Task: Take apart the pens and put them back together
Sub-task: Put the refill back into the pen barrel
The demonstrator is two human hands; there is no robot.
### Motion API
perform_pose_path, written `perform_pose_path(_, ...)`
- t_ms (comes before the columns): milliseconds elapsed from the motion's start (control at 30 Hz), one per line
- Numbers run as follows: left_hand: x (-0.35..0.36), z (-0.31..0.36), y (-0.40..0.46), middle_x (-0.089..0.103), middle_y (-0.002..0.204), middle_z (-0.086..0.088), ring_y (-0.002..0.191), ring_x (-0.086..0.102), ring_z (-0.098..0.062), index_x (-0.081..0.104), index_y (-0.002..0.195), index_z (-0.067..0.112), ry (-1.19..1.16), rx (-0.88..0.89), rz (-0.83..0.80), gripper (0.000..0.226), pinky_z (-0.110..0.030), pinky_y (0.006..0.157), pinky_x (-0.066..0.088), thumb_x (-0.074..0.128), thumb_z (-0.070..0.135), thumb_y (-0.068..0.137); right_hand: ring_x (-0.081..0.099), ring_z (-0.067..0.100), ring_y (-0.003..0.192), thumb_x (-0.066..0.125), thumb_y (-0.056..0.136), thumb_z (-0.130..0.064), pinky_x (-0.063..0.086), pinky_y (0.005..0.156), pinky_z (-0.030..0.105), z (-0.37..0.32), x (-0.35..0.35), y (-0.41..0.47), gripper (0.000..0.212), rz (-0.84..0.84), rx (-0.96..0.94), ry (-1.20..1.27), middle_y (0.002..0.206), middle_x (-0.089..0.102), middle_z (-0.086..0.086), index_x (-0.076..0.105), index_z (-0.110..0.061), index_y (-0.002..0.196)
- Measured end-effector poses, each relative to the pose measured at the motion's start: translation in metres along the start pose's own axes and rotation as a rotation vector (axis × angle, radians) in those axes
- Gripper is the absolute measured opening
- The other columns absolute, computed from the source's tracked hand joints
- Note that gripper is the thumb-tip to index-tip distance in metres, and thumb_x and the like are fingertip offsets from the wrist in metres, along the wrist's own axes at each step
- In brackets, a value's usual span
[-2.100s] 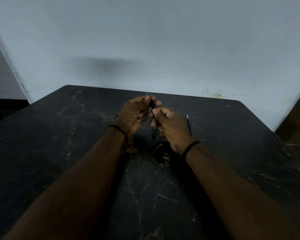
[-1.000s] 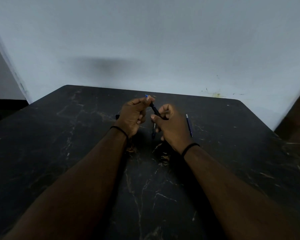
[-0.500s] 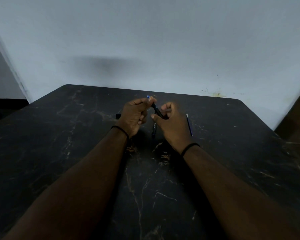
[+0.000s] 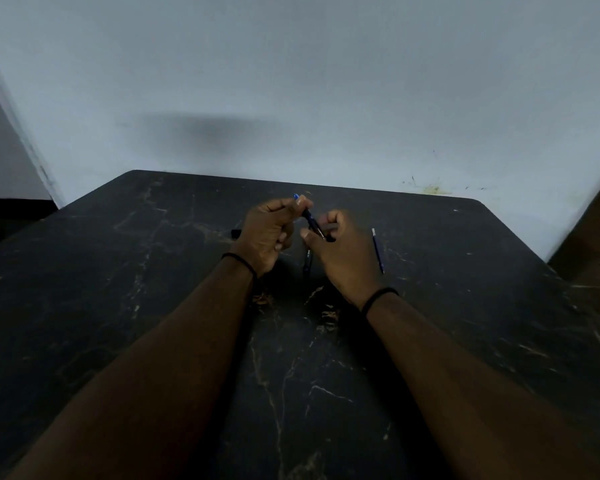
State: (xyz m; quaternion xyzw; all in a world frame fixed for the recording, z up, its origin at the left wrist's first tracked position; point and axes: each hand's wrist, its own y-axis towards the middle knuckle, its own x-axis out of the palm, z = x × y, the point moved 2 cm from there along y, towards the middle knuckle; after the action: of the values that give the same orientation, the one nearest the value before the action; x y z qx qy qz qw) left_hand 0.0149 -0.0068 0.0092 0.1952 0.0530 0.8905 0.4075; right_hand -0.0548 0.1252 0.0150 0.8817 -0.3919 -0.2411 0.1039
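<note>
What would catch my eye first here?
Two hands meet mid-table: the left hand and right hand both hold a dark pen with a blue tip. A thin refill lies right of them on the black marble table.

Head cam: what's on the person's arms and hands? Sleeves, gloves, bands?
No gloves and no sleeves in view: both forearms are bare. The left hand and right hand each have a thin black band at the wrist, left band, right band. No rings, watch or markings are discernible.
</note>
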Motion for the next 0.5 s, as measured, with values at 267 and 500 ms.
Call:
perform_pose_path(267, -0.002, -0.001, 0.0, 0.068, 0.073, 0.0, 0.038, 0.029, -0.005, 0.075, 0.087, 0.012, 0.011, -0.003, 0.002, 0.018, -0.017, 0.036, 0.022, 0.06, 0.018, 0.096, 0.06, 0.006, 0.07, 0.053, 0.101, -0.028, 0.044, 0.064, 0.024, 0.002, 0.002, 0.003, 0.023, -0.029, 0.01, -0.035, 0.078, 0.068, -0.002, 0.067, -0.017, 0.086)
perform_pose_path(500, -0.003, -0.001, 0.001, 0.069, 0.075, 0.0, 0.038, 0.03, -0.005, 0.077, 0.083, 0.015, 0.001, -0.004, -0.005, 0.018, -0.017, 0.036, 0.023, 0.063, 0.022, 0.093, 0.062, 0.01, 0.073, 0.068, 0.091, -0.032, 0.043, 0.056, 0.014, 0.01, 0.003, 0.005, 0.014, 0.012, 0.001, 0.009, 0.085, 0.067, -0.001, 0.056, -0.026, 0.092)
